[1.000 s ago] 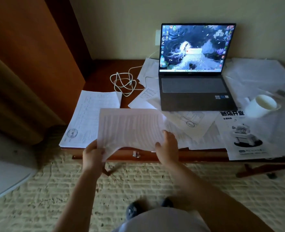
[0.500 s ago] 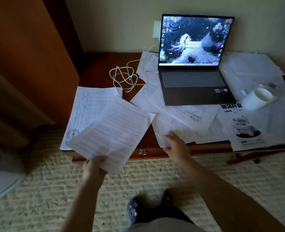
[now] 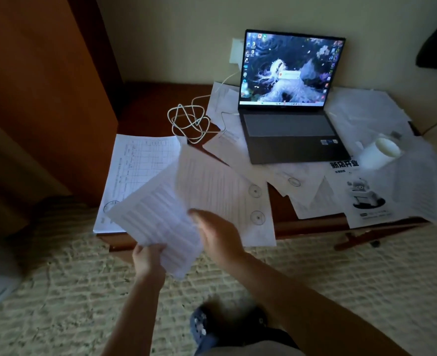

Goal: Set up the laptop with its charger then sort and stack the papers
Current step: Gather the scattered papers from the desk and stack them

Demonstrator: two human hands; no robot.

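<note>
A wooden desk (image 3: 161, 104) stands against a pale wall, with a woven mat (image 3: 341, 273) on the floor in front of it. The open laptop (image 3: 289, 119) sits at the back of the desk, its screen lit, resting on loose papers (image 3: 361, 111) that spread to the right edge. A printed flyer with a robot picture (image 3: 366, 196) lies at the front right, overhanging the desk edge. A table-printed sheet (image 3: 135, 170) lies flat at the front left corner.

The left hand (image 3: 148, 258) grips a tilted sheet of printed text (image 3: 158, 219) by its near edge, holding it above the desk's front. The right hand (image 3: 217, 235) holds a second sheet with two round stamps (image 3: 227, 191) by its near left corner, just beside the first; the hand is blurred, so the exact finger grip cannot be made out.

A white mug (image 3: 379, 152) lies on the papers right of the laptop. The white charger cable (image 3: 189, 122) lies in a loose coil left of the laptop, running up to a wall plug (image 3: 235, 51).
</note>
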